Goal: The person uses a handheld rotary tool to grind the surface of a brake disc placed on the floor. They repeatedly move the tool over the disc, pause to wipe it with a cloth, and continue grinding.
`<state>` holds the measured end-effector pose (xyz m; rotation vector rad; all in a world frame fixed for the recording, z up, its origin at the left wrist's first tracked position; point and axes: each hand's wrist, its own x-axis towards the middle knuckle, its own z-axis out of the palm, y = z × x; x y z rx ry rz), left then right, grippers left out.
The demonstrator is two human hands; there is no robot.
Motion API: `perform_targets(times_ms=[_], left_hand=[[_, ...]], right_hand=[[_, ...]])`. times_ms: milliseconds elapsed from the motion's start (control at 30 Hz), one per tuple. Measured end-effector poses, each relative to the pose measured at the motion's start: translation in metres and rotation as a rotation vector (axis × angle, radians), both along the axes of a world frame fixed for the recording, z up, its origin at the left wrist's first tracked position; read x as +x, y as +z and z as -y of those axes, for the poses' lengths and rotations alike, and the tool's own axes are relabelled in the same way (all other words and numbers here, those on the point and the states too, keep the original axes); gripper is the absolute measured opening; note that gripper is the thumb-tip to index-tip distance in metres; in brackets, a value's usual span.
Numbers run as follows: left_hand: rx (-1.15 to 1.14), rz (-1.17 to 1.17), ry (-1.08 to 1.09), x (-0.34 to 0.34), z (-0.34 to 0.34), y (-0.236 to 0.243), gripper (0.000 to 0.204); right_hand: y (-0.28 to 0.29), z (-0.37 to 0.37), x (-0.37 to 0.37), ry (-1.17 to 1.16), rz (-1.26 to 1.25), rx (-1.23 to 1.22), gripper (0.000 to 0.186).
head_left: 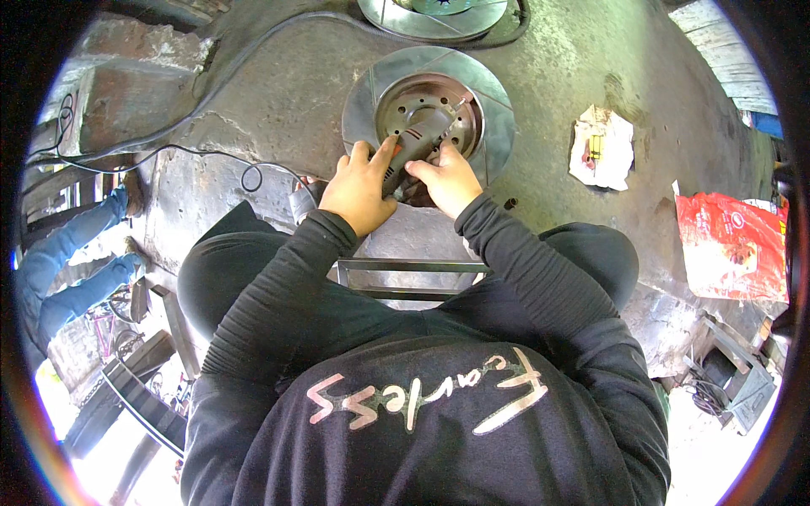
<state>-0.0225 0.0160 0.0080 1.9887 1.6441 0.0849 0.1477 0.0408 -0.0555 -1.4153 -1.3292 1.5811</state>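
Note:
A steel brake disc (498, 126) with a rust-brown hub and a ring of holes lies flat on the floor in front of me. Over its hub is a dark grey angle grinder (424, 129) with a red mark on its side. My left hand (359, 190) is closed round the grinder's body from the left. From the other side my right hand (451, 180) grips the same tool, its thumb lying along the housing. The grinder's working end is partly hidden, so I cannot tell whether it touches the disc.
Another brake disc (392, 18) lies beyond, beside a thick hose (245, 55). A thin black cable (202, 152) runs from the left. On the right are a piece of paper (620, 135) with small yellow items and a red bag (726, 244). A person's blue-trousered legs (76, 240) are at far left.

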Motion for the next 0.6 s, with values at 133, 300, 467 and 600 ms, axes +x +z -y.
perform_targets(times_ms=[133,300,467,600], left_hand=[[0.028,-0.013,0.012,-0.004,-0.006,0.0,0.083],[0.067,-0.011,0.032,-0.005,-0.018,-0.008,0.076],[0.088,-0.024,0.084,-0.004,-0.018,-0.017,0.074],[0.071,-0.071,0.082,-0.004,-0.02,-0.022,0.07]], right_hand=[[0.004,0.001,-0.002,0.032,0.01,-0.078,0.048],[-0.009,-0.008,-0.002,0.029,-0.094,-0.077,0.045],[0.003,-0.011,-0.004,0.04,-0.119,-0.043,0.043],[0.023,-0.008,0.001,0.079,0.054,-0.023,0.045]])
